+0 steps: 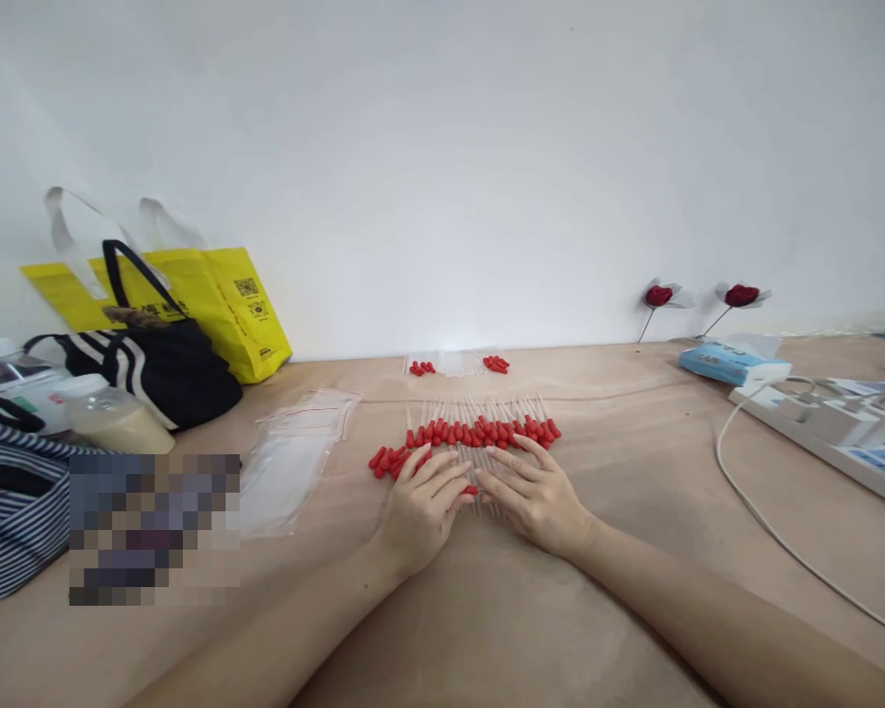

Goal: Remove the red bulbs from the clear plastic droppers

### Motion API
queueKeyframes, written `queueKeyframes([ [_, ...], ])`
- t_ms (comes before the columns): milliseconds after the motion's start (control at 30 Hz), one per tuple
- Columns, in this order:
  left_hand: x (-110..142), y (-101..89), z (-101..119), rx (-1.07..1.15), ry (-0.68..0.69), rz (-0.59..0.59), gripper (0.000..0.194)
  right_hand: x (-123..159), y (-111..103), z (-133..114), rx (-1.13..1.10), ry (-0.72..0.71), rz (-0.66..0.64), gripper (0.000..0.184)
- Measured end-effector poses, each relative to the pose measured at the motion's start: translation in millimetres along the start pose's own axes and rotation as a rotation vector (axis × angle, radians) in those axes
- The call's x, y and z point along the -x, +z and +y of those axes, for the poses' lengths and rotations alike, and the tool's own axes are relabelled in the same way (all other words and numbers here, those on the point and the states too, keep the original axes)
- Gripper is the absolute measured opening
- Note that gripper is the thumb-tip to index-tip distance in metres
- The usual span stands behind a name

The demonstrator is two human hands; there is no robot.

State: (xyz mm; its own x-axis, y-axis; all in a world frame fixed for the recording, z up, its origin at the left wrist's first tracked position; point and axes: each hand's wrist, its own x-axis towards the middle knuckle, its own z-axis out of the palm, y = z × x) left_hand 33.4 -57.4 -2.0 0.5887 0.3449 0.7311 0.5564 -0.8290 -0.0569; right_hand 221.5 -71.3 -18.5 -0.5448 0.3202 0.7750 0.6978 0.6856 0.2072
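Clear droppers with red rubber bulbs (479,433) lie side by side in a row on the cloth-covered table, their thin tubes pointing toward the wall. Nearer me, more clear tubes (476,458) lie partly under both hands. My left hand (422,506) rests over the left part of these, fingers extended and slightly bent, with one red bulb (470,489) showing by its thumb. Palm down, my right hand (542,501) lies across the right part with its fingers stretched. Loose red bulbs (388,460) sit left of my left hand. What is under the palms is hidden.
Flat clear zip bags (287,472) lie at left. By the wall, a clear bag (453,364) has red bulbs at both ends. Yellow (258,315) and black (192,369) bags and a jar (122,418) stand left. Tissues (734,364), a power strip (841,433) and its cable (744,541) occupy the right.
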Motion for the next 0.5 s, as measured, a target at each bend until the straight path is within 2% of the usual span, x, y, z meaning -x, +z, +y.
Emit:
queueKeyframes([
  [500, 1.9, -3.8, -1.0, -0.075, 0.03, -0.062, 0.02, 2.7, 0.3, -0.3, 0.033, -0.019, -0.018, 0.014],
])
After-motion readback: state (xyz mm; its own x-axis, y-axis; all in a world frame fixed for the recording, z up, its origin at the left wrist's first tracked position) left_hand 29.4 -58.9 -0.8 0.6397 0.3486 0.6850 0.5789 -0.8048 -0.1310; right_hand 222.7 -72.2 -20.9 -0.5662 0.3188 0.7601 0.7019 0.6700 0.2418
